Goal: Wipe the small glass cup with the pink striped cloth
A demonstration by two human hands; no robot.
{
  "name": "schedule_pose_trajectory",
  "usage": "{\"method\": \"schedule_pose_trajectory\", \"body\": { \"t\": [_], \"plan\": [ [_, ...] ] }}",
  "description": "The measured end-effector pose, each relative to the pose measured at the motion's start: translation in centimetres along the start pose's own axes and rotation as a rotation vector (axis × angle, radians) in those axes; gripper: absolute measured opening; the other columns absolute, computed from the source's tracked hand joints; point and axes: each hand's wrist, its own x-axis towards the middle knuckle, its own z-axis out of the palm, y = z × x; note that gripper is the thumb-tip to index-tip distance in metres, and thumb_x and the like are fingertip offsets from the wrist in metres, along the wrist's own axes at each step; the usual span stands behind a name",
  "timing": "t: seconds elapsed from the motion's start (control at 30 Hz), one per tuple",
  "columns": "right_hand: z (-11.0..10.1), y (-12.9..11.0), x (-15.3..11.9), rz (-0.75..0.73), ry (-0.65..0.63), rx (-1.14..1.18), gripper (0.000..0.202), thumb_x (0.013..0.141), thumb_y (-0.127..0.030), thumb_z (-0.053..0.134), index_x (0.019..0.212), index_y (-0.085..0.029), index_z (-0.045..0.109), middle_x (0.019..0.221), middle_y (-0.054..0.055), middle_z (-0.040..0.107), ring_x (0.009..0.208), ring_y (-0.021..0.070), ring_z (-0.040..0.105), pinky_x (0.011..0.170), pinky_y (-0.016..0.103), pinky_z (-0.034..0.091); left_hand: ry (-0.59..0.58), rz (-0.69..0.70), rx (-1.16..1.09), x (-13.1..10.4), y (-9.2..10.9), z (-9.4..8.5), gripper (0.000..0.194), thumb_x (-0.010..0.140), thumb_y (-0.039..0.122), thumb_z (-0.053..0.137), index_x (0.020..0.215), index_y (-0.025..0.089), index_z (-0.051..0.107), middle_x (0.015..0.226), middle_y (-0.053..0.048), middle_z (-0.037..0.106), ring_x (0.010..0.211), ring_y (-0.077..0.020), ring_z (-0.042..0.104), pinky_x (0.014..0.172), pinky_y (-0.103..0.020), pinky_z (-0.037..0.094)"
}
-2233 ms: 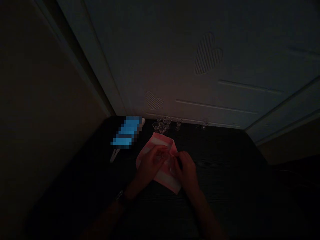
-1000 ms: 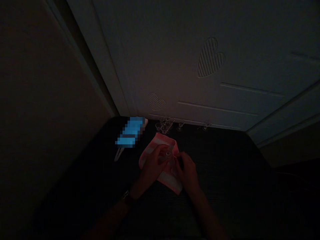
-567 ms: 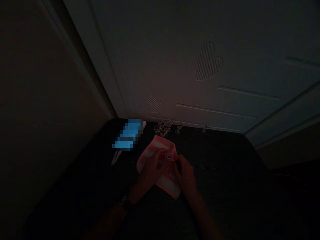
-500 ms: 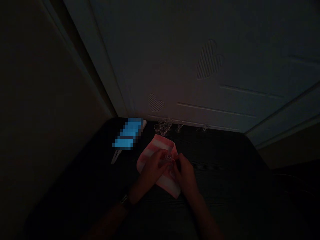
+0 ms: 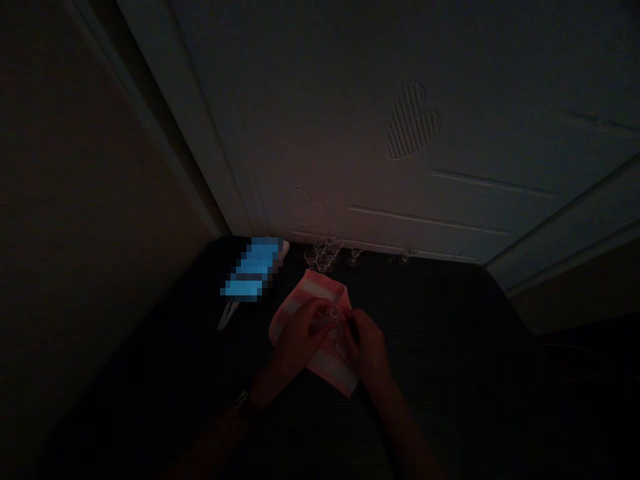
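A small clear glass is held above a pink and white striped cloth, its round rim or foot toward me. My left hand has its fingers closed around the glass's left side. On the other side, my right hand is closed with thumb and fingers pinched at the glass's right edge. Whether its fingertips also grip some cloth is too dark to tell. Beneath both hands the cloth lies spread on the dark table.
A cluster of small stemmed glasses stands by the wall, with a single glass beside it and another farther right. A lit phone-like screen, pixelated, is at the left on a pale stand. The dark table meets a panelled wall.
The view has shifted slightly, and the wall appears a little brighter. My hands stay at the glass with nearly the same grip; the glass seems slightly turned.
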Motion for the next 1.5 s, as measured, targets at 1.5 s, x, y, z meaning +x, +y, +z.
{"method": "schedule_pose_trajectory", "body": {
  "t": [1.5],
  "plan": [
    [-0.05, -0.31, -0.02, -0.019, -0.026, 0.043, 0.013, 0.08, -0.015, 0.044, 0.087, -0.02, 0.055, 0.084, 0.003, 0.058, 0.076, 0.0146, 0.055, 0.068, 0.024, 0.042, 0.002, 0.045, 0.089, 0.17, -0.22, 0.04, 0.038, 0.078, 0.015, 0.049, 0.115, 0.022, 0.044, 0.109, -0.005, 0.057, 0.096, -0.0182, 0.056, 0.083, -0.036, 0.048]
  ]
}}
